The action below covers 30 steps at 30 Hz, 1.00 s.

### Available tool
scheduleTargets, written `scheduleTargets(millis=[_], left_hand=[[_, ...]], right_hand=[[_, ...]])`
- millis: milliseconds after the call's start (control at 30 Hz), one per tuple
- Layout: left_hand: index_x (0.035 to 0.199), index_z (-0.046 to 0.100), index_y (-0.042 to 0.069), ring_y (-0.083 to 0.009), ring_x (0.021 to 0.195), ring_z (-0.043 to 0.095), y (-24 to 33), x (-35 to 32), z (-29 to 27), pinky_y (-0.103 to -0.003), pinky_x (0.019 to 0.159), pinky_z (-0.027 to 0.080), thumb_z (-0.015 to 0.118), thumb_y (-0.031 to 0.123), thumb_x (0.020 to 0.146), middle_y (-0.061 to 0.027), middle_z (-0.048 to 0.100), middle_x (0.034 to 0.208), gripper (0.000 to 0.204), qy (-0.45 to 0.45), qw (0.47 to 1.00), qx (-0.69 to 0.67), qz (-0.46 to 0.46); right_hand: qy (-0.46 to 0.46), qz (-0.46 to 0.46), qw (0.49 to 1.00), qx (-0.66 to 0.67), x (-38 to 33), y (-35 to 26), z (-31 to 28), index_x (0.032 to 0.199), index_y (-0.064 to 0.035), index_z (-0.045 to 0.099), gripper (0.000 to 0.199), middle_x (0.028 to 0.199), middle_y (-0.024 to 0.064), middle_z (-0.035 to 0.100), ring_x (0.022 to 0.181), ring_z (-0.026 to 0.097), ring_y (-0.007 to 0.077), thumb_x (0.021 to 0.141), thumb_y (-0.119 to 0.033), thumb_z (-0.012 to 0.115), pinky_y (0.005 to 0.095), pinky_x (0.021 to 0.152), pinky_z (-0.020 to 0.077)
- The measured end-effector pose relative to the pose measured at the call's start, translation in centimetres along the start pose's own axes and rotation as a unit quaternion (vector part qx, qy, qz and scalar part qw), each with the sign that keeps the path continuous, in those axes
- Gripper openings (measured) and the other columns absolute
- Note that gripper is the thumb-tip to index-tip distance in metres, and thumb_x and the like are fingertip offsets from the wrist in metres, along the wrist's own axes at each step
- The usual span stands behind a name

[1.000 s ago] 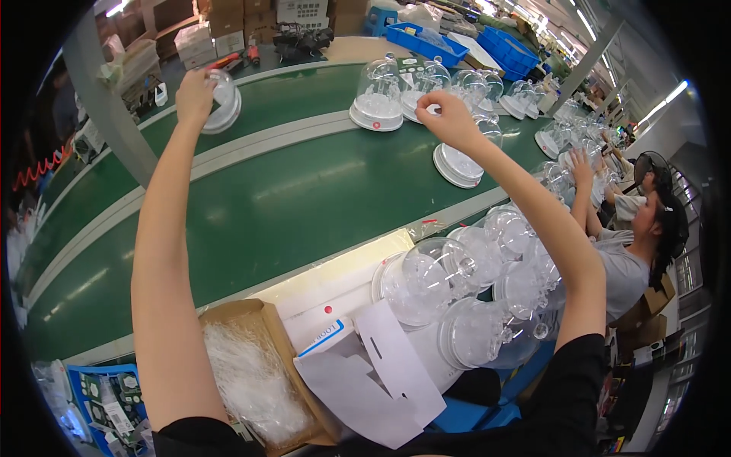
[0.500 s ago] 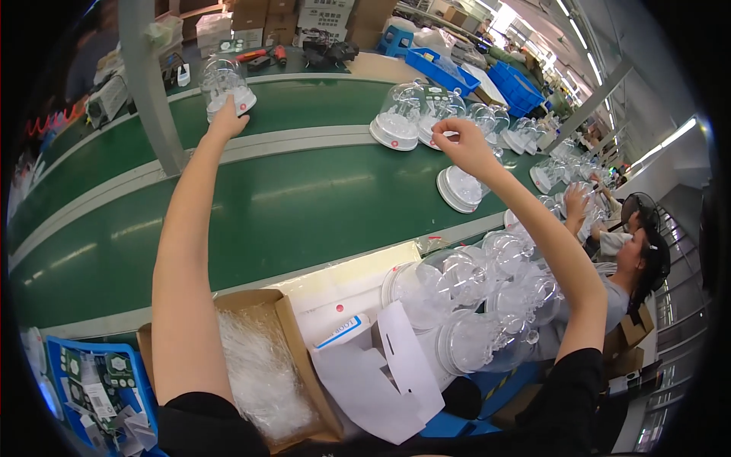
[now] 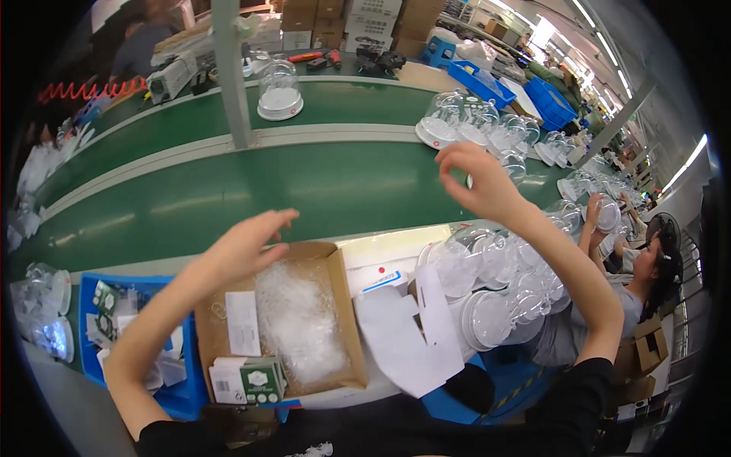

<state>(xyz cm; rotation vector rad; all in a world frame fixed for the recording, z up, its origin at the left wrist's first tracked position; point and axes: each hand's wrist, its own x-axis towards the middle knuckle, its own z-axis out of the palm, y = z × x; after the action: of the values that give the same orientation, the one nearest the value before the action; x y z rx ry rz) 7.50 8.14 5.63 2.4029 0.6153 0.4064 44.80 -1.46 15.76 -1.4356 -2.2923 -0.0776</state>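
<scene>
My left hand [image 3: 255,240] hovers over the far edge of an open cardboard box [image 3: 352,335], fingers stretched and apart, with nothing in it. Inside the box lie crinkled clear plastic bags [image 3: 304,327], a white card and a stack of small green-and-white cards [image 3: 251,379]. Above the green conveyor, my right hand [image 3: 481,181] has its fingertips bent toward the thumb in a pinch. Whatever it may hold is too small to make out. Behind it, partly covered, are clear domes on white bases [image 3: 438,126]. One dome [image 3: 280,95] stands alone on the far strip.
More domes [image 3: 487,316] crowd the near right, beside a white paper sheet [image 3: 400,335]. A blue bin [image 3: 95,362] with cards stands at lower left. A grey post [image 3: 231,76] rises between the belts. A co-worker [image 3: 582,305] handles domes at right.
My left hand has let go of the dome on the far strip and come back toward the cardboard box. My right hand stays raised in a pinch. The view has turned left.
</scene>
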Motion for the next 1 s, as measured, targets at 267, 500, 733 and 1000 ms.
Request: scheduleTargets(millis=[267,500,733,1000], left_hand=[[0.105,0.061,0.001,-0.0257,0.075,0.062,-0.9,-11.2,-0.3,-0.032,0.067,0.050,0.061,0.003,0.084,-0.0129,0.064,0.089,0.021,0.269,0.961,-0.021,-0.057],[0.098,0.063,0.000,-0.0161,0.062,0.055,-3.3,-13.4,1.2,-0.027,0.057,0.045,0.062,0.008,0.087,-0.0106,0.063,0.078,0.014,0.210,0.975,-0.030,-0.062],[0.102,0.062,0.001,-0.0318,0.081,0.063,-2.8,-13.8,1.7,-0.040,0.069,0.051,0.066,0.023,0.083,-0.0153,0.065,0.090,0.029,0.058,0.992,0.027,-0.113],[0.138,0.037,0.000,-0.0373,0.117,0.050,-0.7,-13.6,3.8,-0.041,0.094,0.046,0.076,0.033,0.073,-0.0201,0.048,0.130,0.082,-0.039,0.963,0.188,-0.189]], right_hand=[[-0.094,-0.196,0.973,0.074,2.4,-15.8,5.6,0.086,-0.0057,0.058,0.019,0.104,0.0083,0.059,0.105,0.057,0.0298,0.070,-0.004,0.069,0.0401,0.088,0.0471],[-0.248,-0.050,0.960,0.119,2.6,-20.6,17.8,0.100,-0.0027,0.061,0.026,0.098,0.0153,0.061,0.093,0.059,0.0342,0.079,-0.018,0.065,0.0420,0.079,0.0493],[-0.180,-0.002,0.981,0.070,2.2,-19.1,24.2,0.090,-0.0036,0.062,0.016,0.091,0.0140,0.063,0.083,0.062,0.0324,0.078,-0.015,0.064,0.0418,0.071,0.0507],[-0.013,0.075,0.955,0.286,1.3,-18.5,26.0,0.083,-0.0026,0.061,0.009,0.080,0.0109,0.060,0.072,0.060,0.0268,0.084,-0.011,0.063,0.0349,0.065,0.0478]])
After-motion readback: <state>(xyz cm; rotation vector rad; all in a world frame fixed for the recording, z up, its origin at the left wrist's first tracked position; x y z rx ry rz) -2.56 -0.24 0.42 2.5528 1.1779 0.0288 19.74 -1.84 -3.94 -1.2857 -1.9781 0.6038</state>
